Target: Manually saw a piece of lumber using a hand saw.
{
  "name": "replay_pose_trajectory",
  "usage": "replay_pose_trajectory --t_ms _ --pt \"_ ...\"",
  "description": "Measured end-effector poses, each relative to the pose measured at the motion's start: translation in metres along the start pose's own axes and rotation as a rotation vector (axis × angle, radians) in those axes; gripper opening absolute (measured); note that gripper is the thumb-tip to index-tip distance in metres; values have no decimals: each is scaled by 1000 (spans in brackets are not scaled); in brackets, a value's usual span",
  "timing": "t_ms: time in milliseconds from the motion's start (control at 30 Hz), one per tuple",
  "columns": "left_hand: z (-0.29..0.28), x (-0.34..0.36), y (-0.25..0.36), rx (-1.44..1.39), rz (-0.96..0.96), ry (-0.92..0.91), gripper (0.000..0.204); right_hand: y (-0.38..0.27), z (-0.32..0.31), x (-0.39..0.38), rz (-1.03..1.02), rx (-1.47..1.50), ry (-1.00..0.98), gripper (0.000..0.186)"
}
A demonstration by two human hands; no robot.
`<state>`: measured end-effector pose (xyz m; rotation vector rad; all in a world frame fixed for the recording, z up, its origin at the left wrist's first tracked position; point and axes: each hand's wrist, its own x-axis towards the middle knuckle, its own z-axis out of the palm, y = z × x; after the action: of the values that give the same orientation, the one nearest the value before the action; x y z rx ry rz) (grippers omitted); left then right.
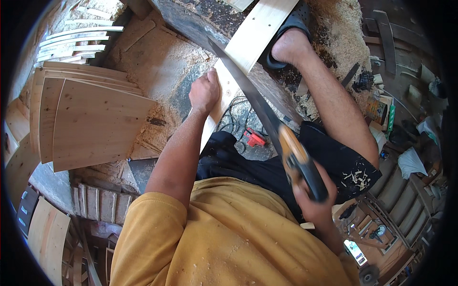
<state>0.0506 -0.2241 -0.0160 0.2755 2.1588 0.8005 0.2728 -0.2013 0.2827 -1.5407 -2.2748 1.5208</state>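
Note:
A handsaw (255, 101) with a wood-and-black handle is in my right hand (317, 193), its fingers wrapped round the grip. The blade slants up and leftward across a pale wooden board (260, 33). Whether its teeth are in the wood, I cannot tell. My left hand (205, 93) is closed on the board's left edge, just below the blade. The board runs from the top of the view down toward my lap, over a thick timber block (188, 21). My foot in a dark clog (309, 19) presses beside or on the board.
Curved wooden panels (98, 126) stand stacked at the left, with thin curved strips (78, 40) behind them. A red power tool (254, 137) and its black cord lie below the board. Sawdust (341, 45) covers much of the ground. Assorted tools and a lit phone (355, 252) are at the right.

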Motion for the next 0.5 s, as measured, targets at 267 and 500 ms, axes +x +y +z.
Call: replay_pose_trajectory --t_ms 267,500 --pt "5 3 1 -8 -14 -47 59 3 26 56 0 0 10 46" --pt "-3 2 -6 -4 -16 -21 60 -4 -13 -16 -11 -82 -47 53"
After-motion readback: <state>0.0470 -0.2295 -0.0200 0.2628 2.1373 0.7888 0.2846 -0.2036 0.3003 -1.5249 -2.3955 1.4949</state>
